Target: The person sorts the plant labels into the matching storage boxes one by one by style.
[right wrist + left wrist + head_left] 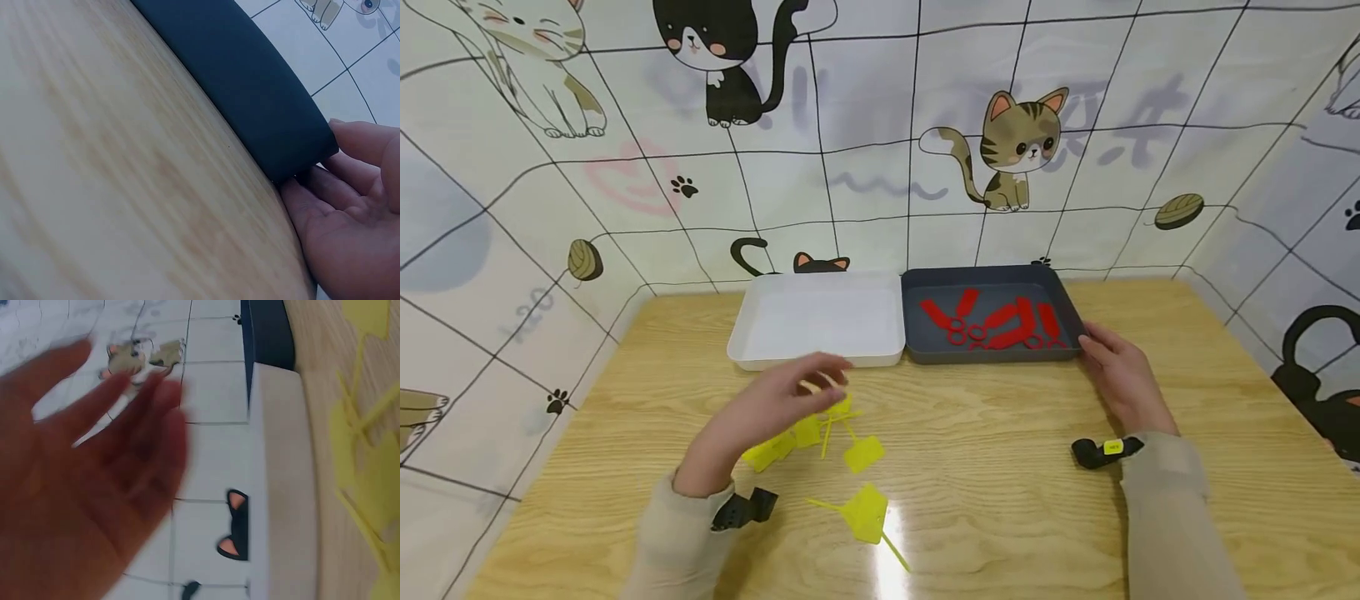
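A wood-grain table carries a white tray and, just beside it on the right, a dark grey tray; a shove from the right could drive one into the other and knock both askew. A person's right hand grips the dark grey tray's near right corner, thumb against the outer wall; raising that corner would likely tilt the tray and send its contents sliding. The left hand, well apart from the right, hovers with loosely bent fingers before the white tray, nothing visible in its grasp; below it, yellow cable-tie tags lie in a crossed cluster, one apart and nearer the person; tangled tails could snag, dragging neighbours along. Red ring tags lie jumbled in the dark grey tray; overlapping rings could catch on each other.
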Demonstrator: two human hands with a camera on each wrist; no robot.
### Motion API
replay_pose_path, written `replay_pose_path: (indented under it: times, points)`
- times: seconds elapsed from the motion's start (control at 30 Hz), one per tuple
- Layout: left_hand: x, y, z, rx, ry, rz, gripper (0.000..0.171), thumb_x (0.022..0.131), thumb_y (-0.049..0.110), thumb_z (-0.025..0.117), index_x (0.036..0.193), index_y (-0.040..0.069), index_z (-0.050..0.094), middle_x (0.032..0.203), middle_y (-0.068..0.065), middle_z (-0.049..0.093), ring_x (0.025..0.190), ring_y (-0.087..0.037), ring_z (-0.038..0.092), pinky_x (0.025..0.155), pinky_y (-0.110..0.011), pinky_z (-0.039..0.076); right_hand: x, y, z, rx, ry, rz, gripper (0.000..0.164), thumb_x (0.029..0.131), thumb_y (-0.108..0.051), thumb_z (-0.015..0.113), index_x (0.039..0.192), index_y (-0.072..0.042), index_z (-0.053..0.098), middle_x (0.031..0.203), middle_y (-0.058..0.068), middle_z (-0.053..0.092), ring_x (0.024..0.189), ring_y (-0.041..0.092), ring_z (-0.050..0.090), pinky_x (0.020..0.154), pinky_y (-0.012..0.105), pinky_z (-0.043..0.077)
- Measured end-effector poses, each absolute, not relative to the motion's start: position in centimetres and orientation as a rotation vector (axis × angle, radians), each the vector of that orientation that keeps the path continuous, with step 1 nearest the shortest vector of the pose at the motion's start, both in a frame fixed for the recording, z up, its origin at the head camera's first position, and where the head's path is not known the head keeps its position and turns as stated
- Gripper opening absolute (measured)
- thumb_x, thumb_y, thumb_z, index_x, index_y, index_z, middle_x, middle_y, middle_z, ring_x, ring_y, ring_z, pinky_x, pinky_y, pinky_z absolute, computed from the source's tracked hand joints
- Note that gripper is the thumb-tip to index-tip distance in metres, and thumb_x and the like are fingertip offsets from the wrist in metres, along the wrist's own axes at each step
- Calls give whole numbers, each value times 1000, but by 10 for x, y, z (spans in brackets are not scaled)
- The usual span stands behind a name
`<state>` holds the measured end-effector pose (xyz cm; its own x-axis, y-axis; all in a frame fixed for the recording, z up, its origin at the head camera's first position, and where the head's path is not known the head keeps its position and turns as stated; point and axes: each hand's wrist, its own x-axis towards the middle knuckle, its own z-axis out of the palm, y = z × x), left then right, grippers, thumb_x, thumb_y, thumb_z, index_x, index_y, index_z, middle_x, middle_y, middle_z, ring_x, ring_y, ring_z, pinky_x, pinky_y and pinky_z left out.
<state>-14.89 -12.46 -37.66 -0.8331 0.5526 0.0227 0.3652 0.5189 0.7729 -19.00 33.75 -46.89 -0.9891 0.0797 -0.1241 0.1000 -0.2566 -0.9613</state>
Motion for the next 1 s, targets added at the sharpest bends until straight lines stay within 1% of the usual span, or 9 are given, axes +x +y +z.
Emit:
replay_pose_path:
  times: [0.13, 0.23, 0.3, 0.43, 0.57, 0.63, 0.8, 0.87, 1.0]
  points:
    - [-129, -108, -376, 878, 2483, 781, 35, 82, 42, 61, 111, 22, 57, 92, 10, 56, 87, -7, 52, 73, -27, 45, -190, 337, -471, 223, 1897, -2477, 63, 90, -17, 52, 142, -5, 18, 148, 9, 9, 132, 17, 17, 103, 25, 21]
    - [-115, -96, -379, 915, 2493, 633, 36, 80, 37, 65, 109, 17, 58, 91, 8, 54, 84, -10, 52, 72, -25, 44, -190, 337, -470, 246, 1930, -2458, 63, 90, -18, 52, 142, -6, 19, 148, 8, 10, 132, 17, 18, 103, 26, 21]
    - [-107, -90, -383, 938, 2494, 575, 38, 78, 34, 68, 110, 16, 58, 95, 7, 54, 85, -11, 51, 71, -23, 44, -191, 337, -470, 266, 1963, -2433, 63, 90, -19, 52, 142, -6, 20, 148, 8, 11, 132, 17, 19, 103, 26, 21]
    - [-90, -80, -390, 993, 2564, 384, 44, 74, 34, 71, 114, 19, 58, 106, 6, 51, 91, -12, 47, 65, -21, 44, -191, 337, -469, 276, 1972, -2427, 63, 90, -19, 53, 142, -7, 20, 148, 8, 11, 132, 17, 19, 103, 25, 21]
    - [-80, -76, -395, 1070, 2669, 186, 47, 73, 33, 72, 115, 20, 57, 113, 3, 49, 98, -16, 44, 67, -23, 46, -191, 337, -470, 258, 1955, -2446, 63, 90, -19, 52, 142, -6, 19, 148, 8, 11, 132, 17, 18, 103, 25, 21]
    - [-78, -76, -396, 1104, 2698, 117, 48, 72, 33, 73, 115, 19, 57, 113, 1, 49, 98, -18, 44, 69, -24, 45, -190, 336, -470, 246, 1956, -2446, 63, 90, -19, 52, 142, -6, 18, 148, 8, 10, 132, 17, 17, 103, 25, 21]
    - [-73, -76, -398, 1123, 2731, 19, 48, 68, 34, 76, 111, 19, 59, 108, 1, 48, 92, -16, 43, 61, -23, 42, -189, 336, -470, 239, 1954, -2443, 65, 90, -20, 52, 142, -6, 17, 148, 8, 9, 132, 17, 17, 102, 24, 21]
    - [-71, -74, -400, 1128, 2739, -4, 46, 66, 34, 77, 106, 20, 59, 106, 2, 48, 89, -15, 43, 59, -23, 41, -189, 337, -470, 246, 1938, -2460, 66, 89, -20, 54, 142, -6, 18, 148, 7, 9, 133, 17, 17, 102, 24, 21]
    - [-68, -70, -404, 1166, 2748, -76, 44, 63, 38, 78, 99, 21, 58, 102, 4, 47, 85, -13, 42, 57, -22, 39, -189, 337, -471, 247, 1947, -2462, 66, 88, -21, 55, 142, -7, 20, 148, 7, 11, 132, 16, 18, 101, 23, 22]
